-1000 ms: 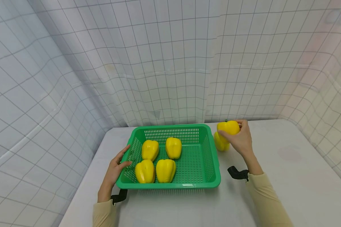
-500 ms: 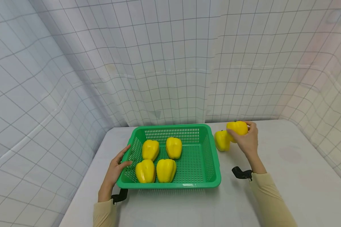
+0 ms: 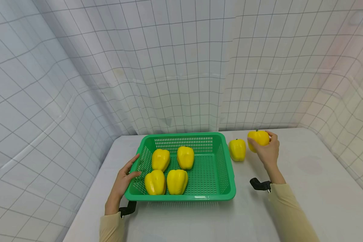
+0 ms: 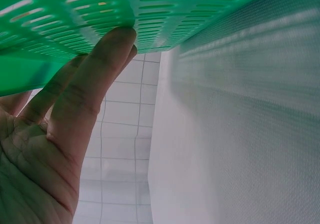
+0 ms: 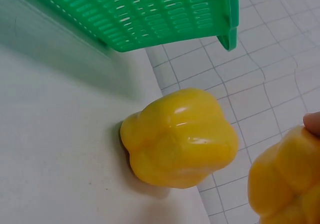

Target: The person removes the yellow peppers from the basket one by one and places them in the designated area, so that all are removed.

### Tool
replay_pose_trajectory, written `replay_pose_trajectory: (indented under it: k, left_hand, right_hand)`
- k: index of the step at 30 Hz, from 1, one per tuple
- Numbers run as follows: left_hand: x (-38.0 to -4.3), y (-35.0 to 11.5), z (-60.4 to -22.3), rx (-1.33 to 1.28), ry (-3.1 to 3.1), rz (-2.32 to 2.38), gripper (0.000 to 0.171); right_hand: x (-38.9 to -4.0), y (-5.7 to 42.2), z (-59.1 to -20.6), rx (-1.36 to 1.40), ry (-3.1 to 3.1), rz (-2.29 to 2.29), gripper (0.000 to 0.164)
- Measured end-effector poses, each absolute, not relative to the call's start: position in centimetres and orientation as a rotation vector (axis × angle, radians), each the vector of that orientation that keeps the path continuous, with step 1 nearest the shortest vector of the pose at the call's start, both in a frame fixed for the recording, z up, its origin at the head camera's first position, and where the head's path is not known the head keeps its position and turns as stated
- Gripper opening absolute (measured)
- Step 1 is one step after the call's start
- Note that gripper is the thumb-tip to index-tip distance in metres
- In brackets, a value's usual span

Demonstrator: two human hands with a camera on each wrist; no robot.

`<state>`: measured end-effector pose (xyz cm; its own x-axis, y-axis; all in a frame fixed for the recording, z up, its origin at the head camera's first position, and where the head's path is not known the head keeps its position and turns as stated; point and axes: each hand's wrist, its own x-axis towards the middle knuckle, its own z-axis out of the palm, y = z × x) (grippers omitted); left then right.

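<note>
My right hand (image 3: 268, 150) holds a yellow bell pepper (image 3: 259, 137) between thumb and fingers, stem up, at the back right of the table. Just left of it a second yellow bell pepper (image 3: 237, 150) stands on the table, seen whole in the right wrist view, where the held bell pepper (image 5: 287, 181) shows at the right edge. At the left end of a green plastic basket (image 3: 181, 198), my left hand (image 3: 122, 181) grips the side, thumb over the rim. Its fingers (image 4: 82, 102) lie against the slotted outer wall in the left wrist view.
Inside the basket, several yellow bell peppers (image 3: 177, 182) stand in the left and middle part. A white cloth (image 3: 181, 222) covers the table. White grid-patterned curtains (image 3: 181, 67) close off the back and sides.
My right hand has moved right with its bell pepper, lowering it and uncovering the bell pepper beside the basket. My left hand and the basket have stayed about where they were.
</note>
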<state>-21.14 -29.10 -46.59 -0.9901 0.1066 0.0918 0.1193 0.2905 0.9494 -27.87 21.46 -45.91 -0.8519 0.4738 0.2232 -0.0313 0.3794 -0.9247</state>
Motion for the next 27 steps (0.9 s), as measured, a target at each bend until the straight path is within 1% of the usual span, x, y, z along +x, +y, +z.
replay_pose_trajectory:
  k: [17,27]
  left_hand:
    - [-21.1,-29.0,-46.6,-0.206,-2.512,-1.873,0.063]
    - [-21.1,-29.1,-46.5,-0.201,-2.518,-1.857,0.063]
  right_hand:
    - [-28.6,23.2,-48.1,-0.480,-2.314,1.421,0.083]
    - [-28.8,23.5,-49.4,-0.530,-2.417,1.402,0.086]
